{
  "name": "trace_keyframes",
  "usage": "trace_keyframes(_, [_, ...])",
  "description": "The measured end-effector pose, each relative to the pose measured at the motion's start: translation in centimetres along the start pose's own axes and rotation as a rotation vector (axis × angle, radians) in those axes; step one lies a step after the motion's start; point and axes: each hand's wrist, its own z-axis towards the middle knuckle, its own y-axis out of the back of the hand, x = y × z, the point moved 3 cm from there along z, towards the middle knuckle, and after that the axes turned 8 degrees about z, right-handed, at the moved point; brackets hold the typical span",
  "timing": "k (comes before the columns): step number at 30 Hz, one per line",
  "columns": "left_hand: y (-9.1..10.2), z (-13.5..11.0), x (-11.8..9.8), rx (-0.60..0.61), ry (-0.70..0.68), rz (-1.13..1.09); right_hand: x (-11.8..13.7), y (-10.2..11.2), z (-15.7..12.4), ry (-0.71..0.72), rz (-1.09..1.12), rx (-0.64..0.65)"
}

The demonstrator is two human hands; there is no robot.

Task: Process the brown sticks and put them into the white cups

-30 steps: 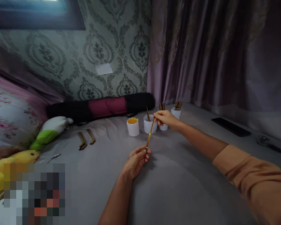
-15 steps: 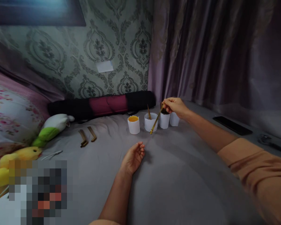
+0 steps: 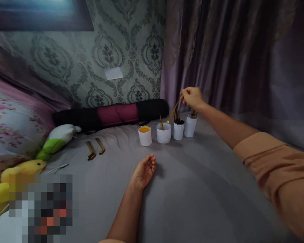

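Note:
My right hand (image 3: pixel 191 97) pinches the upper end of a thin brown stick with a yellow tip (image 3: pixel 172 113), held slanted above a row of white cups. The stick's yellow tip hangs over the gap between the second cup (image 3: pixel 163 133) and the third cup (image 3: pixel 178 129), which holds several dark sticks. A cup of yellow paint (image 3: pixel 144 135) stands at the left of the row and a fourth cup (image 3: pixel 190 125) at the right. My left hand (image 3: pixel 144 171) rests on the grey sheet (image 3: pixel 192 189), palm partly up, fingers loosely curled and apart, holding nothing.
Two bent brown sticks (image 3: pixel 94 149) lie on the sheet left of the cups. A black and maroon rolled bag (image 3: pixel 111 115) runs along the wall behind. Plush toys (image 3: pixel 54 141) and a floral pillow (image 3: pixel 12 128) are at the left; purple curtains (image 3: pixel 230 54) hang at the right.
My left hand let go of the stick's lower end and settled on the sheet. My right hand carried the stick up and to the right, above the cups.

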Motion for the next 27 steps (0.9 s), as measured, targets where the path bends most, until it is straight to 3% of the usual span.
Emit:
trace_keyframes(8, [0.1, 0.0, -0.1, 0.002, 0.014, -0.005, 0.6, -1.8, 1.1, 0.062, -0.111, 0.165])
trace_keyframes(22, [0.2, 0.0, 0.0, 0.011, 0.015, 0.002, -1.1, -5.2, 0.9, -0.030, -0.213, 0.495])
trace_keyframes(27, [0.1, -0.1, -0.1, 0.008, 0.010, 0.008, -1.7, -6.0, 0.6, -0.082, -0.237, 0.544])
